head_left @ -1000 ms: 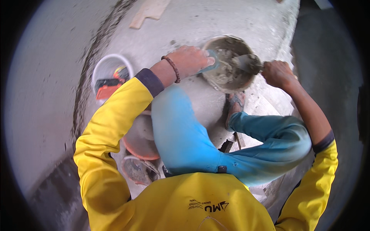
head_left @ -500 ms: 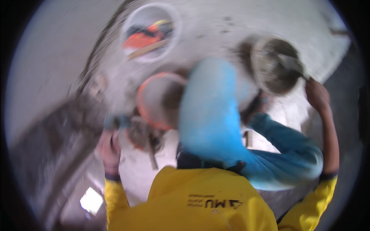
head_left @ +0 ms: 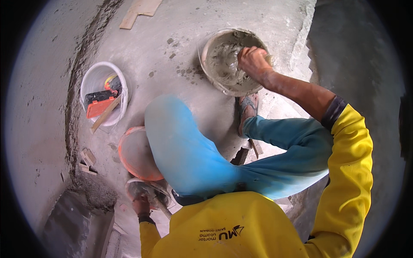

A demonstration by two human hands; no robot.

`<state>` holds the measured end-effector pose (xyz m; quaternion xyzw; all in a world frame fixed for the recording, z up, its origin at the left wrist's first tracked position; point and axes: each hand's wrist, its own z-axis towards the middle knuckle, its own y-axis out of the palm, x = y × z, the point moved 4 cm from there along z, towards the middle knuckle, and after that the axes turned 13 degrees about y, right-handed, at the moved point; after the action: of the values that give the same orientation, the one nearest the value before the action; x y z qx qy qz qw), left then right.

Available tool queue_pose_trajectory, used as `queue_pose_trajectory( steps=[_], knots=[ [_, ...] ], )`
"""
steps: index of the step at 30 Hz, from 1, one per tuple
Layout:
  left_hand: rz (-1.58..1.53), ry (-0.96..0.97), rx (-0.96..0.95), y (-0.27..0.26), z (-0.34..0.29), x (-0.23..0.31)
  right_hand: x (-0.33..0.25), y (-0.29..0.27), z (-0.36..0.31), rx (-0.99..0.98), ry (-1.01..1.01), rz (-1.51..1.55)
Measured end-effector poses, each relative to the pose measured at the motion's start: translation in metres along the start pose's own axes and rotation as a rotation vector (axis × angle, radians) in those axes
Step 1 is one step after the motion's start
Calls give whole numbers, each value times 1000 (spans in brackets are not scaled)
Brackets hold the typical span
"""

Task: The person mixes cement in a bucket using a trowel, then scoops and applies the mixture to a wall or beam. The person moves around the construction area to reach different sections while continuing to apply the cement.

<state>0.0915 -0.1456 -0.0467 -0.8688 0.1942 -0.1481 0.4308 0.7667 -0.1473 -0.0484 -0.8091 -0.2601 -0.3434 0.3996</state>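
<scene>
My right hand (head_left: 254, 64) is over a bucket (head_left: 205, 71) of wet grey mortar (head_left: 226, 53). Its fingers are wrapped round the handle of a trowel (head_left: 269, 59); the blade is hidden by the hand and the mortar. At lower left, my left hand (head_left: 141, 205) reaches to a small round container (head_left: 129, 188) beside my hip. A long stick-like handle (head_left: 163, 209) leans out of that container. The left fingers are dark and partly hidden, so what they touch or hold is unclear.
An orange-rimmed bucket (head_left: 121, 160) stands by my left knee. Farther left, a white bucket (head_left: 125, 103) holds an orange-and-black case (head_left: 100, 103) and a wooden strip (head_left: 106, 112). Board pieces (head_left: 142, 9) lie on the floor. A ragged floor edge (head_left: 306, 30) runs at the right.
My right hand has moved from the mortar bucket's right side to over its middle, with the trowel. My left hand has lowered to the small container. The whole view has shifted.
</scene>
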Motion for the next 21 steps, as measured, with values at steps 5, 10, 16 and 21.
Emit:
queue_pose_trajectory(
  steps=[5, 10, 16, 21],
  knots=[
    [-333, 140, 780, -175, 107, 140, 45, -3, -5, -201, -36, 172],
    [-483, 1047, 603, -234, 308, 342, 52, -5, 14, -63, 157, 188],
    [-810, 306, -30, -102, 439, 452, -13, -30, 36, 201, 120, -99],
    [-886, 432, 65, -124, 419, 461, -18, -34, -20, 87, -79, 202]
  ],
)
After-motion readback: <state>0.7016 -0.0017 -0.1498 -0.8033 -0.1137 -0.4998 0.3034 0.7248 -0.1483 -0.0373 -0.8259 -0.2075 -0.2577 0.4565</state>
